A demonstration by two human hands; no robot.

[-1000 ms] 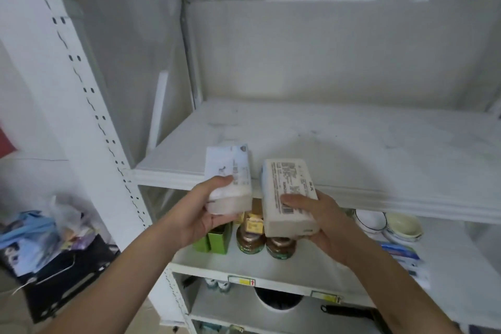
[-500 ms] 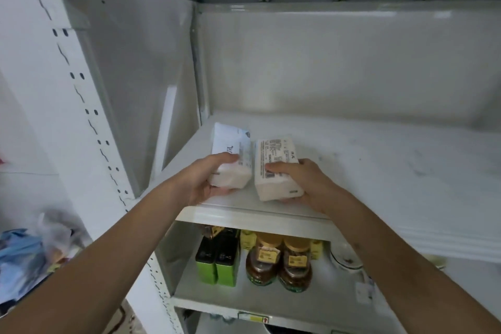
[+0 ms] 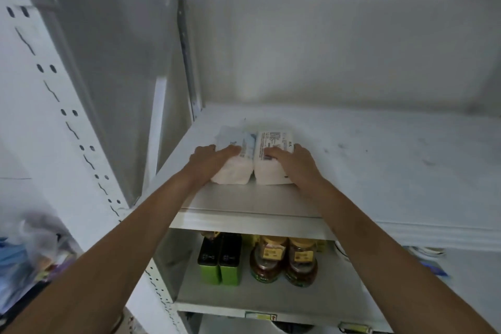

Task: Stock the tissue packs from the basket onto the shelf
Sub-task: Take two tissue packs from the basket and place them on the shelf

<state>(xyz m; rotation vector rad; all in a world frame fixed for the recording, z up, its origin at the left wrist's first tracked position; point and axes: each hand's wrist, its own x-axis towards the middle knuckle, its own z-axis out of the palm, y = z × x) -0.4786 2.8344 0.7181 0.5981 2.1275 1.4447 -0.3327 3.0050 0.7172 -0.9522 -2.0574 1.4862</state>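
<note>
Two tissue packs sit side by side on the white shelf (image 3: pixel 352 149), touching along their long edges near the shelf's left end, not far from the front lip. The left hand (image 3: pixel 214 160) lies over the left tissue pack (image 3: pixel 235 154), its fingers curved across the top and outer side, so this grip holds the pack rather than hanging loose. The right hand (image 3: pixel 295 163) covers the right tissue pack (image 3: pixel 273 144) in the same way, thumb on the printed label and fingers wrapped round the outer side. Both packs appear to rest on the shelf surface, though whether their full weight is down cannot be told from this angle. The placing step looks almost finished; what seems left is letting go and going back for more. The basket is not clearly in view; only a blurred heap of bags (image 3: pixel 29 257) shows at the lower left. The main risk lies in the release: the packs are soft and slippery in their wrap, and a hand drawn back while its fingers are curled round a pack could drag it toward the front lip and tip it off. Below, green boxes (image 3: pixel 219 263) and two jars (image 3: pixel 284 263) stand on the lower shelf, so a falling pack would probably drop past them to the floor.
</note>
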